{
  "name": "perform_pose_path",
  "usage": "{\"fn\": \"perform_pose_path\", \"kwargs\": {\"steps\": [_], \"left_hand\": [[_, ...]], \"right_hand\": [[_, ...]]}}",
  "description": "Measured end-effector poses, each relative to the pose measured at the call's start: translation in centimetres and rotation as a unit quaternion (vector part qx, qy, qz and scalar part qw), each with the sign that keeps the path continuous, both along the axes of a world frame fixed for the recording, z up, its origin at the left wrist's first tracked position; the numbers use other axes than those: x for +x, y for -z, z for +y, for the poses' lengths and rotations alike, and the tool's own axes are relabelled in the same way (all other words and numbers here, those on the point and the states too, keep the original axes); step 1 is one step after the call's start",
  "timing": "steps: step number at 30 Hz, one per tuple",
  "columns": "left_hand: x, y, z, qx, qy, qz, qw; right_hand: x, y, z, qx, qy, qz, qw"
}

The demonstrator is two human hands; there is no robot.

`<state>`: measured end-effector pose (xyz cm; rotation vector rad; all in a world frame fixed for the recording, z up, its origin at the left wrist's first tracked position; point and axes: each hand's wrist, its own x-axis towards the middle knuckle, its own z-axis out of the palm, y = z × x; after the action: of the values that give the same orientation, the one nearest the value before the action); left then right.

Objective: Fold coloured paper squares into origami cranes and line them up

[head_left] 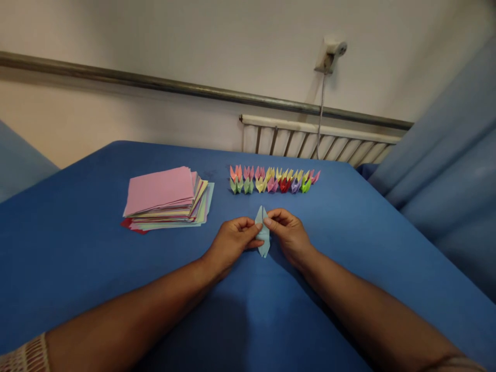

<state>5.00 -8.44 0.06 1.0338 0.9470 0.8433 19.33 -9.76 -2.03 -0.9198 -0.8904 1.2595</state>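
A narrow, pointed piece of folded light blue paper rests on the blue table between both hands. My left hand pinches its left side with fingers curled. My right hand pinches the right side near the top. Beyond the hands stands a row of several finished folded paper shapes in pink, yellow, green, red and purple.
A stack of coloured paper sheets, pink on top, lies at the left of the table. A radiator and a metal rail run along the wall behind. Blue fabric hangs at the right.
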Motion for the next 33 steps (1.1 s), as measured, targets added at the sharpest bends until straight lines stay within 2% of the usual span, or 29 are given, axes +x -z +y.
{"fn": "perform_pose_path", "kwargs": {"steps": [3, 10, 20, 26, 30, 33], "left_hand": [[0.03, -0.27, -0.01, 0.004, -0.002, 0.023, 1.000], [0.09, 0.02, 0.20, 0.056, 0.009, 0.091, 0.994], [-0.02, -0.25, 0.36, 0.034, 0.014, 0.053, 0.998], [0.07, -0.11, 0.28, 0.048, -0.013, 0.082, 0.995], [0.02, -0.23, 0.24, 0.025, 0.008, 0.067, 0.997], [-0.11, -0.33, 0.30, 0.015, 0.029, 0.052, 0.998]], "right_hand": [[-0.17, -0.15, -0.09, -0.003, -0.012, 0.019, 1.000], [0.10, 0.11, 0.37, 0.011, -0.020, -0.053, 0.998], [0.16, 0.09, 0.34, 0.012, 0.040, -0.056, 0.998], [0.12, 0.29, 0.28, 0.006, -0.026, -0.060, 0.998], [0.30, 0.18, 0.25, 0.026, -0.014, -0.057, 0.998], [0.29, 0.22, 0.23, 0.013, -0.013, -0.042, 0.999]]}}
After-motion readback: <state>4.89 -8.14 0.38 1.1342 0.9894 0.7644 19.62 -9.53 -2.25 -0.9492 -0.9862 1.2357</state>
